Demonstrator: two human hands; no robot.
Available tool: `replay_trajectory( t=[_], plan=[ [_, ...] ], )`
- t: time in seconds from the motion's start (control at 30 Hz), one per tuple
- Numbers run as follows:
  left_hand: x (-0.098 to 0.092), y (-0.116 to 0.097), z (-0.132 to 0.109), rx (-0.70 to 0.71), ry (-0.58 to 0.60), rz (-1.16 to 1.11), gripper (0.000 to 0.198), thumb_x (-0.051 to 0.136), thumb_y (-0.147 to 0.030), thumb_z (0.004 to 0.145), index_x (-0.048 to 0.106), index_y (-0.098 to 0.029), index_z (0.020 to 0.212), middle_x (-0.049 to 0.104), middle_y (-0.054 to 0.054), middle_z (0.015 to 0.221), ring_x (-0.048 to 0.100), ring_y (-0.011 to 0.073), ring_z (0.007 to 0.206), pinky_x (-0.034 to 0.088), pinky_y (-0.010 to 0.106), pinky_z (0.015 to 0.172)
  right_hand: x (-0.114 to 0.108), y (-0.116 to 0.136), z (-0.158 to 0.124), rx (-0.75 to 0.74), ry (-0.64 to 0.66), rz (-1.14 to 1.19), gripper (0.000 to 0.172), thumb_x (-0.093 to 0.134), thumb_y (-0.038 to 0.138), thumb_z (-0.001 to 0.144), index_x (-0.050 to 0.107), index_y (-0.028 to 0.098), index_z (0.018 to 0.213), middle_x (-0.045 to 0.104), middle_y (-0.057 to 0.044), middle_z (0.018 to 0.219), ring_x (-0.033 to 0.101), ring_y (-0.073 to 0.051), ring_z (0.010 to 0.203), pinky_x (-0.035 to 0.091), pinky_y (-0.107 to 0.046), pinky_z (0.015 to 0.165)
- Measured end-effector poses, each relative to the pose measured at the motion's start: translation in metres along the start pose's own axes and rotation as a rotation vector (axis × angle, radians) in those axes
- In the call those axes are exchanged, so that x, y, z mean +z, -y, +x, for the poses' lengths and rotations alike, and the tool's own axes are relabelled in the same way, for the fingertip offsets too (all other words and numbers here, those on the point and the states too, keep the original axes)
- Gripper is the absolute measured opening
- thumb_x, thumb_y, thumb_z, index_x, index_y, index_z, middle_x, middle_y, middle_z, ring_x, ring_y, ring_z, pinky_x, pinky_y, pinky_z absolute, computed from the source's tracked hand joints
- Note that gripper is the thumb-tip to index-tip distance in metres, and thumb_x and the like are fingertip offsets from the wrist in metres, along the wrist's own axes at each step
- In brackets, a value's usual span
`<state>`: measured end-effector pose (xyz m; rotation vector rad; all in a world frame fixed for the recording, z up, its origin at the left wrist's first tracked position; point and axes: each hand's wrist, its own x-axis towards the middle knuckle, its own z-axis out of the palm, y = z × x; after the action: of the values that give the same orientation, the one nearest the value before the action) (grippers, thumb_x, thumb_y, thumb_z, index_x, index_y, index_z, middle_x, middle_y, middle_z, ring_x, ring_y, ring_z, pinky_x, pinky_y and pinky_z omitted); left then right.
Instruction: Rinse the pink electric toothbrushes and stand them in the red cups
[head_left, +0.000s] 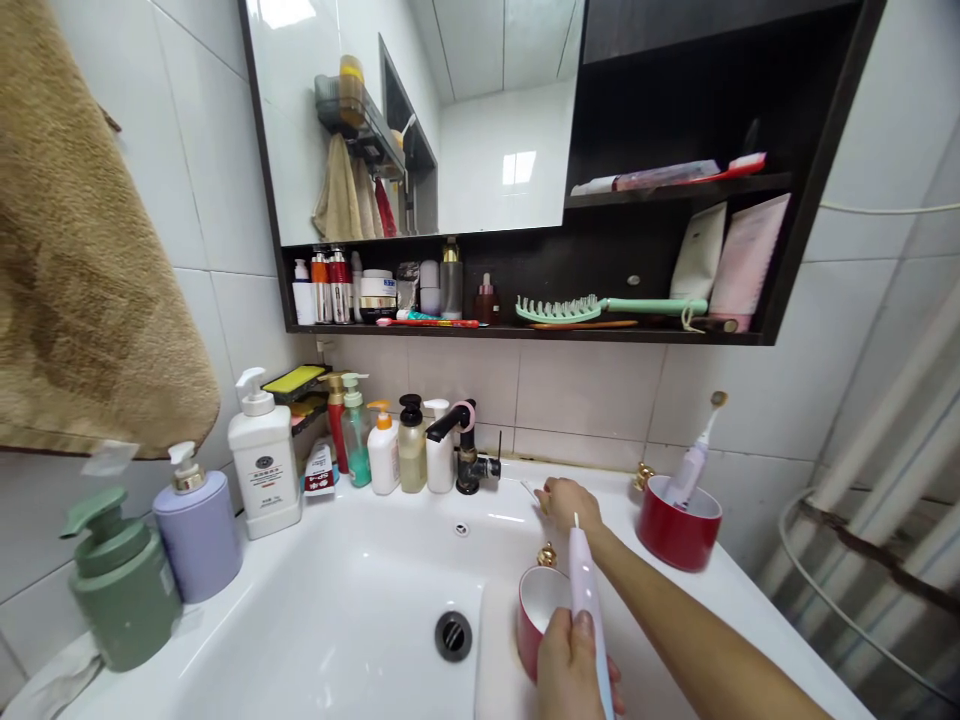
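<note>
My left hand [566, 665] is wrapped round the lilac handle of an electric toothbrush [585, 580], held upright with a bare thin shaft at its top and no brush head on it. Beyond it, my right hand [570, 503] reaches to the basin's back right rim, its fingers closed at a small slim white piece [529, 490] that may be a brush head. Just left of the handle stands a red cup [529, 625], white inside, with a gold knob, partly hidden by my left hand. Another red cup [679, 530] holds a second electric toothbrush [691, 465], brush up.
The white basin [360, 600] has a black drain [453, 636] and a black tap [466, 450]. Several pump bottles [382, 455] line its back and left. Above hangs a dark mirror cabinet [675, 340] with a green hairbrush [600, 308]. A brown towel [97, 260] hangs left.
</note>
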<state>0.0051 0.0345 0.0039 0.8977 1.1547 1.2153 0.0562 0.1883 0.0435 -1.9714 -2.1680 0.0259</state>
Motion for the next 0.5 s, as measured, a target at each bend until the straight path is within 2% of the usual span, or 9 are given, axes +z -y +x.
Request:
replay_trajectory(
  t=[0.13,0.23,0.37,0.5],
  plan=[
    [0.0,-0.001,0.001,0.004,0.0,-0.002,0.049,0.024,-0.066,0.053,0.032,-0.018,0.06,0.039,-0.006,0.045,0.033,0.0031,0.03,0.022,0.017,0.033,0.007,0.011,-0.006,-0.077,0.001,-0.08,0.024,0.038,0.029,0.071,0.048,0.013,0.085,0.051,-0.004,0.086,0.048,-0.012,0.074,0.038,-0.032,0.066],
    [-0.001,-0.004,0.0,0.007,0.012,0.003,0.047,0.024,-0.064,0.056,0.032,-0.018,0.059,0.039,-0.006,0.045,0.033,0.003,0.031,0.023,0.017,0.033,0.005,0.007,-0.012,-0.1,-0.029,-0.112,0.021,0.037,0.027,0.072,0.049,0.013,0.083,0.052,-0.004,0.083,0.048,-0.012,0.073,0.038,-0.029,0.063],
    [-0.003,-0.01,-0.006,0.015,0.034,0.012,0.044,0.025,-0.061,0.059,0.032,-0.017,0.06,0.041,-0.005,0.048,0.034,0.0026,0.032,0.024,0.016,0.034,-0.003,-0.002,-0.025,-0.118,-0.092,-0.141,0.023,0.034,0.025,0.071,0.052,0.015,0.08,0.053,-0.007,0.08,0.047,-0.016,0.076,0.034,-0.026,0.06],
    [-0.002,-0.01,-0.011,0.042,0.054,0.006,0.043,0.026,-0.06,0.059,0.032,-0.017,0.06,0.04,-0.006,0.047,0.034,0.0026,0.033,0.025,0.016,0.034,0.001,-0.002,-0.033,-0.162,-0.129,-0.176,0.024,0.039,0.03,0.066,0.054,0.015,0.076,0.053,-0.009,0.081,0.043,-0.021,0.081,0.03,-0.03,0.063]
  ],
)
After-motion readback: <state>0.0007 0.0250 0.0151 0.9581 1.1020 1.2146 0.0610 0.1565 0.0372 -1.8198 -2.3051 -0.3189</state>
